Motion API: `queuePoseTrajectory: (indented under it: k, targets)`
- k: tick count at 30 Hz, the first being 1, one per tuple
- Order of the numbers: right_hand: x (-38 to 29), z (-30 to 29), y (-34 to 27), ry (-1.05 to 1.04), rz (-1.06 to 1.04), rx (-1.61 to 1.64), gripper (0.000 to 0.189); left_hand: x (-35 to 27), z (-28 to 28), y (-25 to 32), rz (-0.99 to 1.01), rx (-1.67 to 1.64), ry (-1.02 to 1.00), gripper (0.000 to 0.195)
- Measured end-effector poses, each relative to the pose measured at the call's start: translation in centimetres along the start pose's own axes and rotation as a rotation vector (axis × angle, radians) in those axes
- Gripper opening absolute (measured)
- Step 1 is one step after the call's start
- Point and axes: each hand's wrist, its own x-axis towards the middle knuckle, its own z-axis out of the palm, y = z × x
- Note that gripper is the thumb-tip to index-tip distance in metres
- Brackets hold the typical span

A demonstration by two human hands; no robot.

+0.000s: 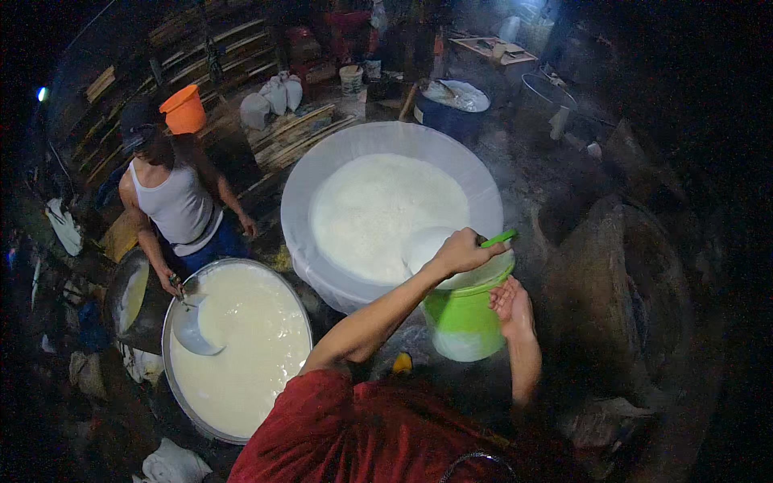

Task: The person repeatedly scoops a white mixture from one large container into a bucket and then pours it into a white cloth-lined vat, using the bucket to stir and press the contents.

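Observation:
My left hand [465,252] grips the green handle [499,238] at the rim of a lime-green plastic bucket [465,320], which is tilted over a large cloth-lined round vat [302,175]. Pale, milky liquid [389,211] with a foamy surface fills the middle of the vat. White liquid shows at the bucket's mouth, partly hidden by my left arm. My right hand [510,302] is against the bucket's right side below the rim, fingers partly curled; whether it bears any weight cannot be told.
A person in a white tank top [175,208] stands at left, holding a large metal ladle [196,326] in a wide metal pan [169,362] of creamy liquid. Behind are an orange bucket [184,110], white sacks [275,96] and a dark blue drum [453,124]. A large dark vessel [628,290] stands right.

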Motion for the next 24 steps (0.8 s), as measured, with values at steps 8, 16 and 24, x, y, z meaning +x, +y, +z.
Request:
queuePoseTrajectory:
  k: [8, 16, 24]
  targets:
    - [9.0, 6.7, -4.9, -0.234, 0.177, -0.115, 0.045, 7.4, -4.6, -5.8, -0.026, -0.045, 0.087, 0.059]
    - [19.3, 15.2, -3.1, -0.508, 0.401, -0.114, 0.072, 11.4, -11.0, -12.7, -0.129, 0.075, 0.088, 0.059]
    - [24.9, 19.6, 0.5, -0.622, 0.625, -0.017, 0.083, 11.9, -12.4, -21.0, -0.265, 0.027, 0.139, 0.063]
